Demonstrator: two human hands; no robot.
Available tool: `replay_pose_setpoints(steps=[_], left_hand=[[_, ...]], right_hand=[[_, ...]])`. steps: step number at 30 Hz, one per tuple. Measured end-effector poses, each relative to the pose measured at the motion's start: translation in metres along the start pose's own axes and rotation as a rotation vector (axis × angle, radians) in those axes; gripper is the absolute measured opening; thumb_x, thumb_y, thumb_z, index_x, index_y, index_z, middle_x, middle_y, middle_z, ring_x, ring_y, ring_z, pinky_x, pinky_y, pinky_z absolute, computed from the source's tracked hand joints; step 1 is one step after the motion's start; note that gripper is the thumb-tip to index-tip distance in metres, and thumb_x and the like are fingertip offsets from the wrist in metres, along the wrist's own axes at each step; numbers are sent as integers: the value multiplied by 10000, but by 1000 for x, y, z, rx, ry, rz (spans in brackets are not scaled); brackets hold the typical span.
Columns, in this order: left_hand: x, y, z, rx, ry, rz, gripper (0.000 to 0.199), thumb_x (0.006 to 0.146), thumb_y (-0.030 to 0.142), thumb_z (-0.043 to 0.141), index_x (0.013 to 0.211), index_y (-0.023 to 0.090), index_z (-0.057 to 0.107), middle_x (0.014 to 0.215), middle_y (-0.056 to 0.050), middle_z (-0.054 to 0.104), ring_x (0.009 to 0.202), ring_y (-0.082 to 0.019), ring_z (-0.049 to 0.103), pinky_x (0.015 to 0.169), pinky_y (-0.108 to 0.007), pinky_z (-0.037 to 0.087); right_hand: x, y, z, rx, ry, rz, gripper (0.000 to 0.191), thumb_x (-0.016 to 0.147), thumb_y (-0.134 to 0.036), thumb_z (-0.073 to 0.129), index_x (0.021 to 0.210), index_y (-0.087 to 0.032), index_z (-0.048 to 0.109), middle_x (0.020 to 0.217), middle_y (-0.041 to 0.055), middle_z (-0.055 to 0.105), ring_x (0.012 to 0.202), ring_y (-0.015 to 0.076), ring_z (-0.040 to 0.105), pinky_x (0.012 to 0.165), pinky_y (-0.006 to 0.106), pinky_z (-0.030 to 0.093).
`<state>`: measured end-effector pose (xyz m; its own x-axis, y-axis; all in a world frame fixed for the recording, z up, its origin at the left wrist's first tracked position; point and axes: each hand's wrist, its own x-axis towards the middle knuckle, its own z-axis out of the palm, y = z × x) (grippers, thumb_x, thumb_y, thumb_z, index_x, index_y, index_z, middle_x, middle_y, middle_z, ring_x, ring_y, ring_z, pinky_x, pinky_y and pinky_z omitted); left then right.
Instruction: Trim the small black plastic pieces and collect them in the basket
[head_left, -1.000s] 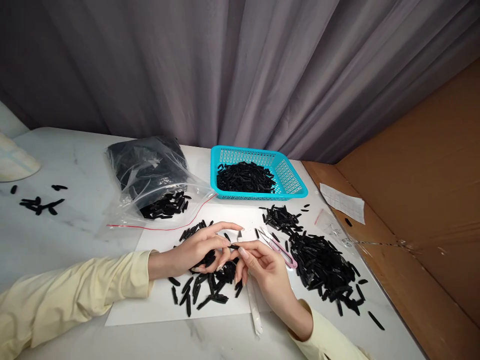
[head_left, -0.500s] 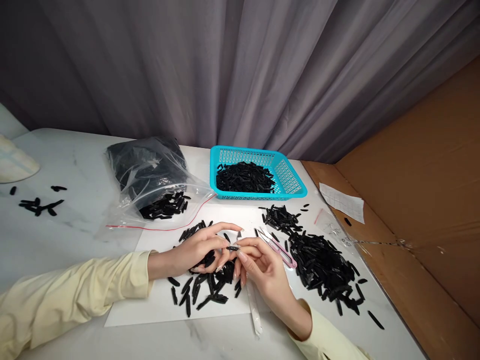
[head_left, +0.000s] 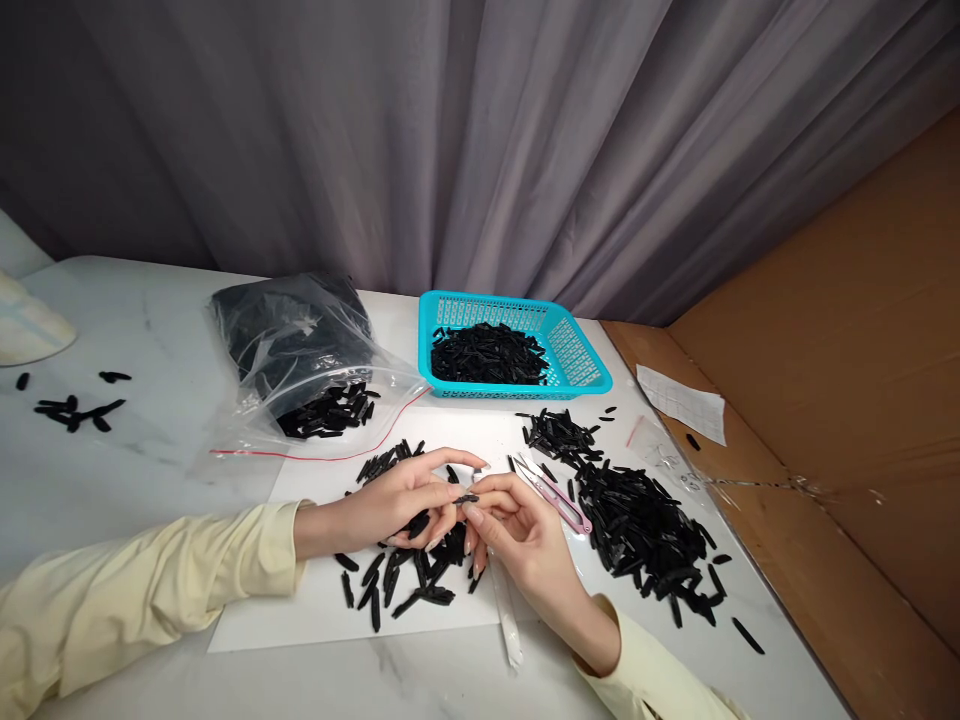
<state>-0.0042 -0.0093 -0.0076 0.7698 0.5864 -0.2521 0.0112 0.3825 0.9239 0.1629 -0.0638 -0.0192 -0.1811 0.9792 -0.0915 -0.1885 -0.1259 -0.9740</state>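
Both hands meet over a white sheet (head_left: 285, 600), with one small black piece (head_left: 466, 498) between their fingertips. My left hand (head_left: 409, 497) grips its left end between thumb and fingers, the index finger stretched out above. Thumb and fingers of my right hand (head_left: 517, 525) pinch its right end. Loose black pieces (head_left: 427, 570) lie on the sheet beneath and around my left hand, partly hidden by it. Pink snips (head_left: 562, 500) rest just right of my right hand, beside a large pile of black pieces (head_left: 645, 530).
A blue basket (head_left: 517, 391) of black pieces stands at the back. Left of it lies an open clear bag (head_left: 300, 340) holding more. A paper slip (head_left: 682, 400) and cardboard (head_left: 840, 350) are at the right. A few pieces (head_left: 79, 412) lie far left.
The fingertips have shifted slightly around the small black piece, and the left thumb now sits closer over it. Otherwise the hands stay in nearly the same place.
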Motion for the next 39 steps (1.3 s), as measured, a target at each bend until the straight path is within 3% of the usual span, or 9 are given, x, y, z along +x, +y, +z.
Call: replay_pose_setpoints(steps=[22,31,39], left_hand=[[-2,1,1,-6,34,-29,392,863,275,471,1240,167,443,403,83,476,310,-57,305,296,-107,204],[-1,-2,-2,-30,40,9,393,869,266,473,1249,175,432,410,81,490,308,-55,310,291,-104,212],[-1,-2,-1,-27,38,25,388,877,291,481,1243,170,440,418,78,493,304,-50,310,286,-103,213]], right_hand=[[1,-1,-2,-23,-45,40,230,819,-377,632,820,-156,570,658,26,695,480,116,626,468,225,515],[0,-3,-2,41,-79,6,200,851,-357,604,880,-159,606,739,42,719,576,137,671,550,250,552],[5,-3,0,56,-67,28,226,825,-388,625,799,-166,594,659,24,705,545,134,655,519,241,536]])
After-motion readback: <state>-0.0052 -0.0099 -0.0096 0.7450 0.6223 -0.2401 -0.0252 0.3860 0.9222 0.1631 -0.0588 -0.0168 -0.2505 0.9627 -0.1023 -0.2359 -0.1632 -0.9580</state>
